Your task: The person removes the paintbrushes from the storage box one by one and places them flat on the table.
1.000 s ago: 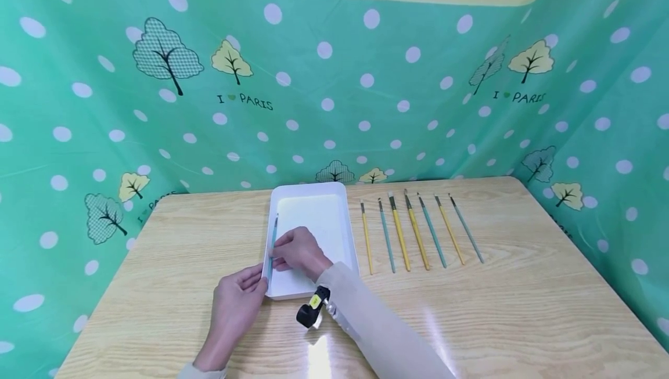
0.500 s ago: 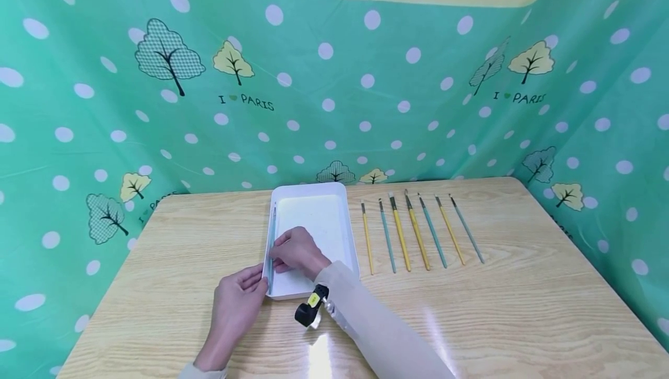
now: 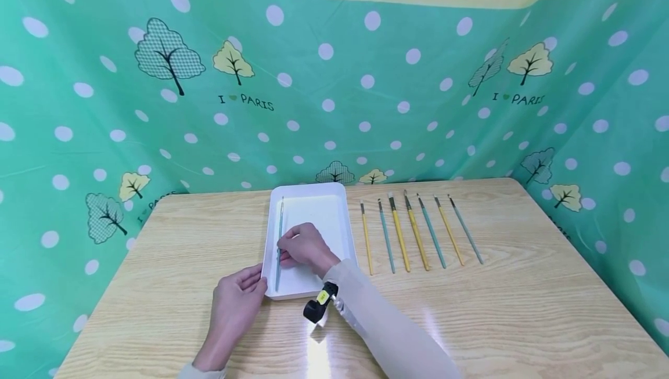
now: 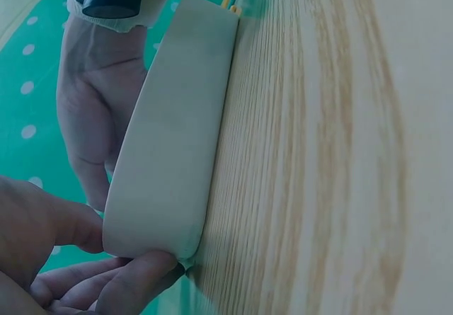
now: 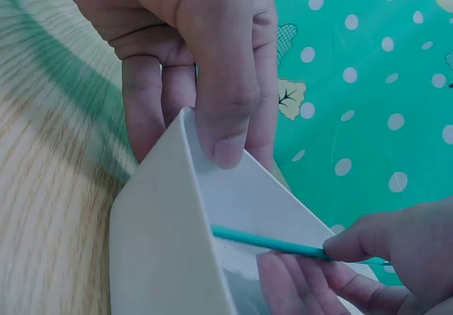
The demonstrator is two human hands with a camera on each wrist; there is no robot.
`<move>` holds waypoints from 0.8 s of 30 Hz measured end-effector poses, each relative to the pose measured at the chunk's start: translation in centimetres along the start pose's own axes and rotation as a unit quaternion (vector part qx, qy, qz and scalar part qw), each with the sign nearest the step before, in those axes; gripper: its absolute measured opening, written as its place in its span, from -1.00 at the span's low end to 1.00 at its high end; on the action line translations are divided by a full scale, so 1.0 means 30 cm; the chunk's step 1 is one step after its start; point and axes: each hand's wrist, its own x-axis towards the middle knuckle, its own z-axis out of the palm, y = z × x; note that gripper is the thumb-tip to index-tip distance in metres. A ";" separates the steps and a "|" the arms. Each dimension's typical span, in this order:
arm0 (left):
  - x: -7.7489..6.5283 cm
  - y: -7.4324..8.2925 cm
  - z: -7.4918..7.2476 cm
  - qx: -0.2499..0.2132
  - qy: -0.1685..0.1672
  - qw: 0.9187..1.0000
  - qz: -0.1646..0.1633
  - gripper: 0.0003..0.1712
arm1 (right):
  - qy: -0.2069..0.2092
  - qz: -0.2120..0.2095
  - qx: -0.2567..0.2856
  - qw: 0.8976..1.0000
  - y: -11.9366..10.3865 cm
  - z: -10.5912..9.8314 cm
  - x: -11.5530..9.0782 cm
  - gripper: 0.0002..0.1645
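Observation:
A white rectangular tray [image 3: 321, 213] stands on the wooden table. My left hand [image 3: 236, 300] grips its near left corner; in the right wrist view the left thumb [image 5: 228, 134] lies inside the wall and the other fingers outside. My right hand [image 3: 307, 248] is over the tray and pinches a thin teal paintbrush [image 3: 281, 219] between thumb and fingers. The brush lies lengthwise along the tray's left side, bristles toward the far end. In the right wrist view its teal handle [image 5: 269, 241] is inside the tray; whether it touches the floor I cannot tell.
Several paintbrushes with yellow and teal handles lie in a row right of the tray, among them a thick yellow one [image 3: 399, 233] and a teal one [image 3: 467, 231]. A green dotted cloth [image 3: 324, 94] hangs behind the table [image 3: 522, 286].
My right hand has shifted the teal paintbrush a little to the right, away from the tray's left wall; earlier the brush also slid toward the far end. My left hand stays on the corner.

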 end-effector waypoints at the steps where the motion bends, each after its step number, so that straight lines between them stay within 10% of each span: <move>1: 0.000 0.000 0.000 0.000 -0.001 1.000 -0.001 -0.56 | 0.001 -0.002 0.000 1.000 0.000 -0.003 0.000 -0.91; 24: -0.002 0.001 0.001 0.021 -0.002 1.000 0.001 -0.55 | 0.015 -0.024 -0.008 1.000 0.009 -0.129 -0.031 -0.92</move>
